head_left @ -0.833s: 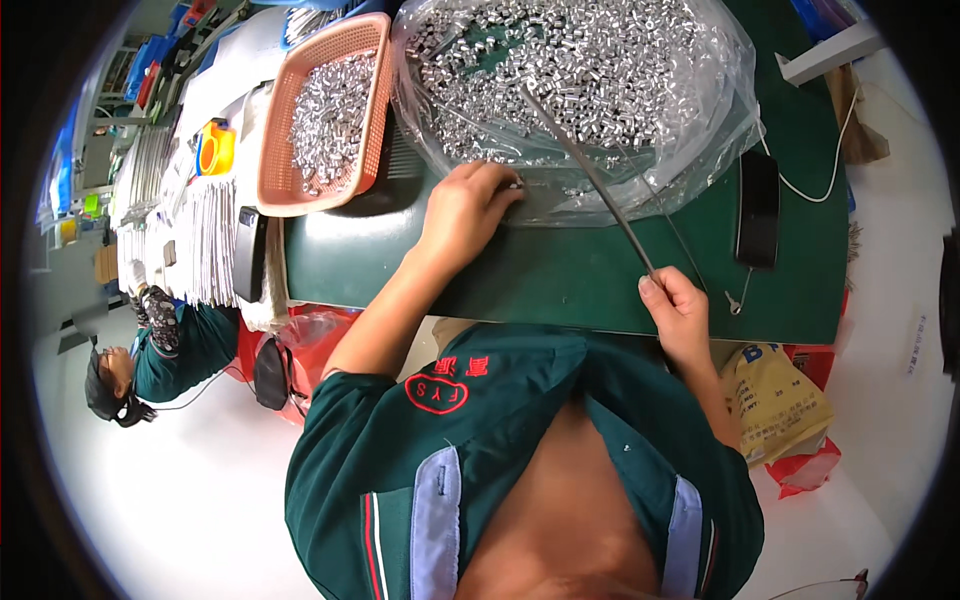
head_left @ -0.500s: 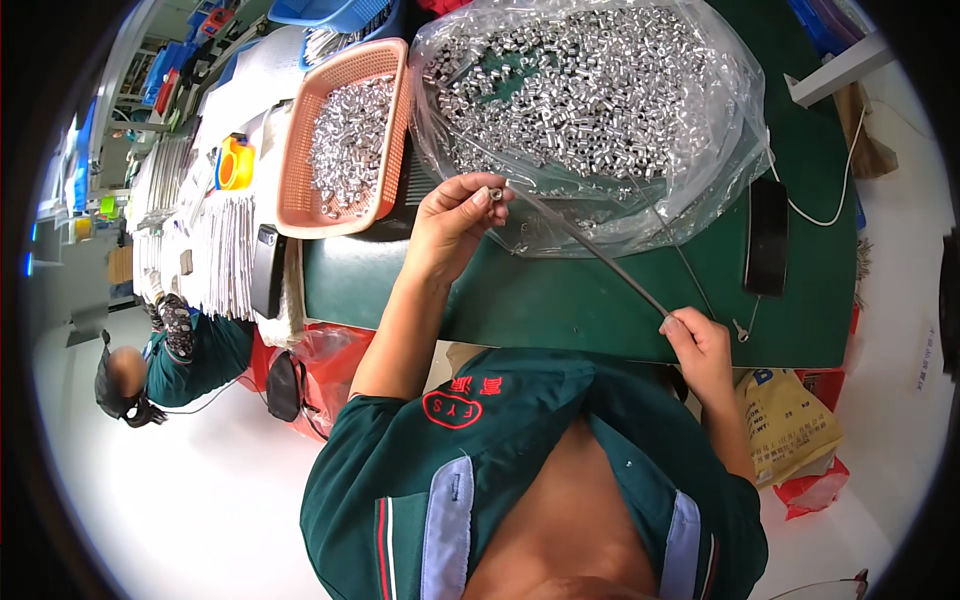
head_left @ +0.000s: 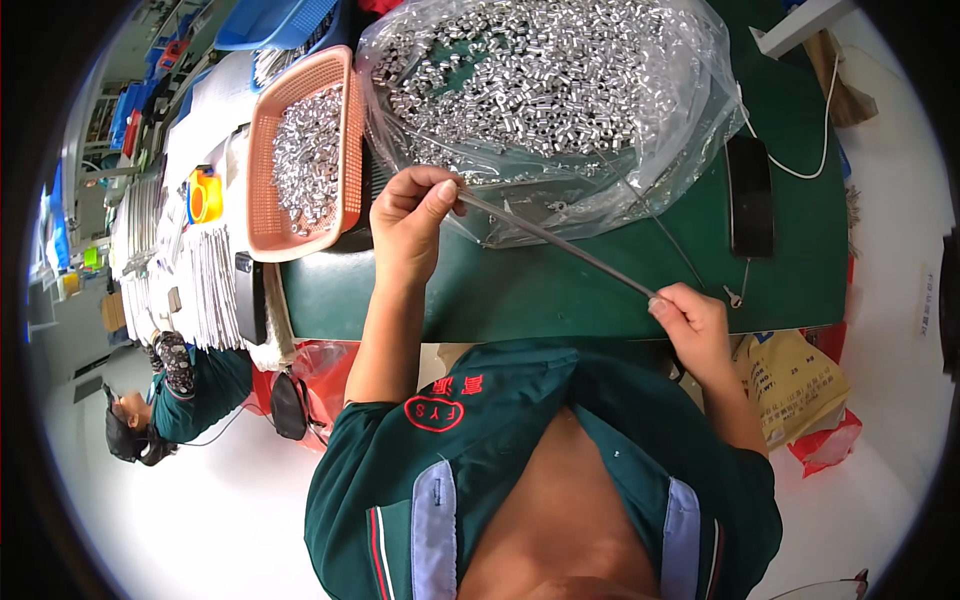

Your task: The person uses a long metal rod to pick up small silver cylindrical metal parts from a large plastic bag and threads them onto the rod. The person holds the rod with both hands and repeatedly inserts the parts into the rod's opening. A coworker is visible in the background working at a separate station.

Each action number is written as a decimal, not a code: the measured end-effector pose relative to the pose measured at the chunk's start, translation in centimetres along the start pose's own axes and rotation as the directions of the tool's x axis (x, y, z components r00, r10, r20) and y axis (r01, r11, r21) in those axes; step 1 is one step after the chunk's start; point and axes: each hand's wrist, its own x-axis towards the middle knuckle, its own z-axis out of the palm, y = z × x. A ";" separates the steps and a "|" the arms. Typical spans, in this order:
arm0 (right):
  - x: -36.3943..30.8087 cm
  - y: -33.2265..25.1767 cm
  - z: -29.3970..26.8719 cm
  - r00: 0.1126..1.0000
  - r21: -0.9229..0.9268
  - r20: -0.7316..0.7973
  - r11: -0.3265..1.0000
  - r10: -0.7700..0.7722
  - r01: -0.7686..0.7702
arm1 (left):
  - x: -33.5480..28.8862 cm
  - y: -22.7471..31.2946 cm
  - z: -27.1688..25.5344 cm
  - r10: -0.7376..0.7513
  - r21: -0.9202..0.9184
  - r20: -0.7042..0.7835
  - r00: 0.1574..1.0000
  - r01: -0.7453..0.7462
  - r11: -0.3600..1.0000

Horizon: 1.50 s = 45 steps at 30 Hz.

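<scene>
A long, thin grey metal rod [head_left: 560,243] slants between my hands, over the front edge of a clear plastic bag [head_left: 690,170] heaped with small silver metal sleeves [head_left: 570,85]. My left hand [head_left: 412,215] is closed in a pinch at the rod's far left end. Those fingers cover the tip, and whether a metal sleeve sits there cannot be seen. With thumb and fingers, my right hand [head_left: 692,325] grips the other end, near the table's front edge. Left of the bag stands a salmon plastic basket [head_left: 262,190] holding more small silver pieces.
On the green table [head_left: 800,300] lie a black phone [head_left: 749,195], a small key [head_left: 734,297] and a second thin rod [head_left: 672,240]. Stacked papers [head_left: 208,280], a yellow tape dispenser [head_left: 205,195] and blue bins [head_left: 270,25] are at left. Another person [head_left: 190,400] sits farther left.
A small metal sleeve seen between my left fingertips is now out of sight; those fingers have closed over the rod's end. The whole view has shifted slightly, and my right hand still grips the rod.
</scene>
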 end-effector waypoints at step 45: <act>-0.6 1.9 0.0 0.991 0.165 -0.064 0.981 0.115 -0.103 | 3.5 -2.0 1.7 -0.222 -0.358 0.251 0.942 0.303 0.883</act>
